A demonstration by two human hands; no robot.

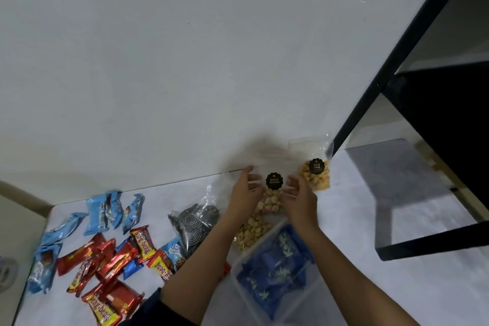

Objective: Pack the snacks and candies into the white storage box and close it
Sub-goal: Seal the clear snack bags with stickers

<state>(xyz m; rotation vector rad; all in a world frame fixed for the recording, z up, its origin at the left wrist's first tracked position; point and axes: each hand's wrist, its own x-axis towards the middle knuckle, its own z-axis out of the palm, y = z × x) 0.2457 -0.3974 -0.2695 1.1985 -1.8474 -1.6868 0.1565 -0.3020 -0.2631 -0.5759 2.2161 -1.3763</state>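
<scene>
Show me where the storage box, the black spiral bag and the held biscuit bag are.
storage box [309, 299], head view, right wall.
black spiral bag [191, 227], head view, middle.
held biscuit bag [274, 181], head view, black label.

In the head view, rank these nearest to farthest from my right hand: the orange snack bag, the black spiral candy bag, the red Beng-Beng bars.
From the right hand, which grips the biscuit bag with the left hand:
1. Orange snack bag, just beyond it by the wall.
2. Black spiral candy bag, off to the left.
3. Red Beng-Beng bars, far left.
</scene>
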